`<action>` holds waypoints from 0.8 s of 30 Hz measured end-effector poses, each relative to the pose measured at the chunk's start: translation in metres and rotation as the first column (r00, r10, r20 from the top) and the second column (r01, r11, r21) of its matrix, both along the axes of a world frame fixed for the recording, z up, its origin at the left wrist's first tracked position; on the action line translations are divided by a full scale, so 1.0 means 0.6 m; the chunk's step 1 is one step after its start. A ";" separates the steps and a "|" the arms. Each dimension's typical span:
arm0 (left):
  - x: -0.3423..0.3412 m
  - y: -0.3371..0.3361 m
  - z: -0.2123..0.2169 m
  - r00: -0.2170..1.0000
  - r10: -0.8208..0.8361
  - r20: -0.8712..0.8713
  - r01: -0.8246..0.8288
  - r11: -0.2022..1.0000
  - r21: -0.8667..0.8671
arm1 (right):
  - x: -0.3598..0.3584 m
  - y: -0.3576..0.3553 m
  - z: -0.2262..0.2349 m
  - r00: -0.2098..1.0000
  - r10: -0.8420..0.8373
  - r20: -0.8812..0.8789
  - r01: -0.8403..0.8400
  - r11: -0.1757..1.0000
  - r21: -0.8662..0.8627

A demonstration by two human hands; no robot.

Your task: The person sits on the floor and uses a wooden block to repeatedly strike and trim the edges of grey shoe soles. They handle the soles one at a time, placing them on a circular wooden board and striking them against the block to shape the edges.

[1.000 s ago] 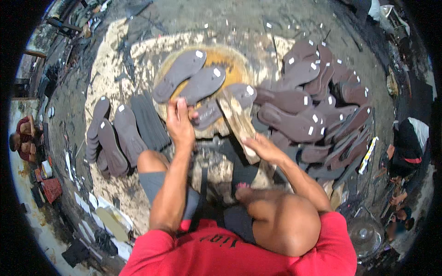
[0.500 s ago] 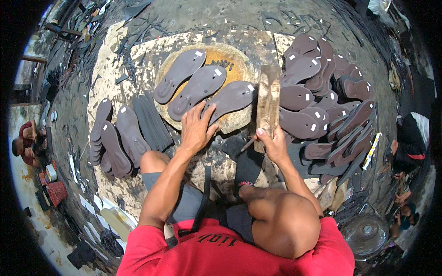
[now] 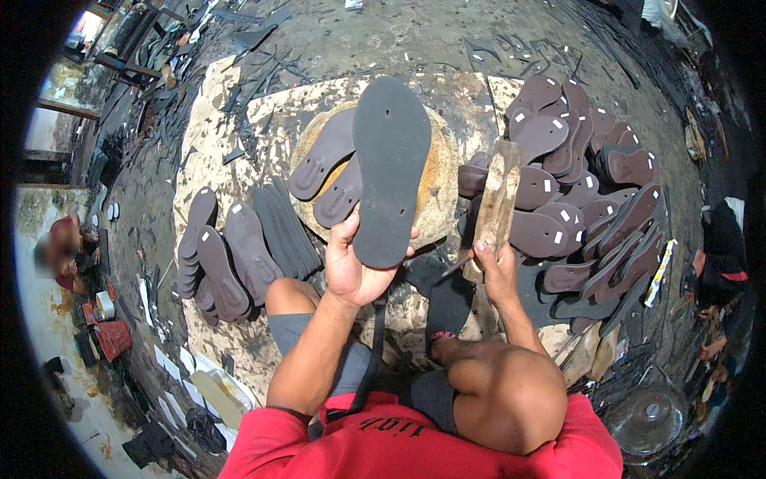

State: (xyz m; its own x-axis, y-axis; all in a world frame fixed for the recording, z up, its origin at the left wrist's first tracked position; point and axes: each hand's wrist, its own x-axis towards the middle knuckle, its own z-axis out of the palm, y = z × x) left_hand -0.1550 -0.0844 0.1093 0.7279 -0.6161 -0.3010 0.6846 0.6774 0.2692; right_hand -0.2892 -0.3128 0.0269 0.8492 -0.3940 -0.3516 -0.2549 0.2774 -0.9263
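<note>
1. The left hand (image 3: 359,275) grasps a dark grey shoe sole (image 3: 391,172) at its lower end, the thumb along the left edge and fingertips showing at the right edge.
2. That sole is raised in front of the round board (image 3: 439,199), plain flat face toward the camera (small holes show near the far end and lower down), and it hides much of the board's orange-stained middle.
3. The right hand (image 3: 496,267) is closed around the lower part of a worn wooden bar (image 3: 501,188), which stands out away from the body, just right of the board.
4. A thin dark rod (image 3: 456,265) juts leftward from the same hand; its kind is too small to tell.
5. Two brown insoles (image 3: 323,160) lie side by side on the board, partly covered by the raised sole.
6. To the right spreads a heap of brown insoles (image 3: 542,137), many bearing white labels, overlapping one another.
7. To the left, a leaning stack of dark grey soles (image 3: 285,227) sits beside more brown insoles (image 3: 249,249).
8. A round wire-guarded fan (image 3: 646,415) is at the lower right.
</note>
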 end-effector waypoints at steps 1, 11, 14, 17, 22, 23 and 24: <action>-0.001 0.001 -0.006 1.000 0.006 -0.001 -0.006 1.000 0.008 | -0.001 0.000 -0.001 1.000 0.003 -0.011 -0.003 1.000 -0.004; 0.086 0.062 -0.090 0.303 -0.851 0.429 -0.835 -0.020 0.550 | -0.020 -0.006 -0.016 0.995 -0.037 -0.097 0.035 0.999 -0.027; 0.111 0.083 -0.097 0.334 -0.924 0.184 -0.782 -0.163 0.601 | -0.018 -0.003 -0.018 0.994 -0.060 -0.086 0.060 0.998 -0.002; 0.131 0.103 -0.114 0.347 -0.911 0.222 -0.696 -0.091 0.713 | -0.014 0.000 -0.017 0.995 -0.058 -0.082 0.057 0.998 -0.013; 0.228 0.161 -0.126 0.364 -0.870 0.333 -0.833 -0.144 0.534 | -0.009 0.006 -0.021 0.996 -0.006 -0.092 0.004 1.000 -0.022; 0.242 0.167 -0.117 0.401 -0.868 0.294 -0.787 -0.161 0.596 | -0.009 0.007 -0.022 0.997 -0.002 -0.074 -0.002 0.998 -0.056; 0.246 0.161 -0.105 0.400 -0.872 0.282 -0.761 -0.145 0.633 | -0.008 0.011 -0.025 0.997 -0.020 -0.080 0.014 0.997 -0.074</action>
